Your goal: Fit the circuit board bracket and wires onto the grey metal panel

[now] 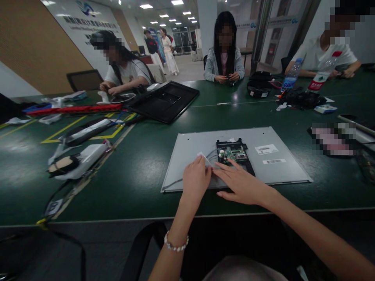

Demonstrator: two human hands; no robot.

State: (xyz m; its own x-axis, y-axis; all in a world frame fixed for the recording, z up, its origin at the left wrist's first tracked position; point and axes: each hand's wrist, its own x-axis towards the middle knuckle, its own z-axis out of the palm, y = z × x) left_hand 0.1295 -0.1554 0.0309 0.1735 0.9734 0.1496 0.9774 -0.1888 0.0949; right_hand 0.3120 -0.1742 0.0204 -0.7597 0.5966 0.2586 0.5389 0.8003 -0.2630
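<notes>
A flat grey display panel (288, 169) lies back side up near the table's front edge. A green circuit board (233, 153) in a black bracket sits at its middle, with thin grey cables (211, 154) leading left from it. My left hand (196, 177) is closed at those cables, its fingers on a small white strip (202, 155) that looks like tape or paper. Just right of it, my right hand (243, 183) rests over the panel and the bracket's lower part with fingers apart. Its fingertips come close to my left hand.
A black monitor frame (166, 99) lies behind the panel. To the left are a white-and-black device (83, 160) and cables. Bottles (320, 76), a black pouch (259, 84) and a phone-like object (332, 140) are at right. Several people sit or stand beyond.
</notes>
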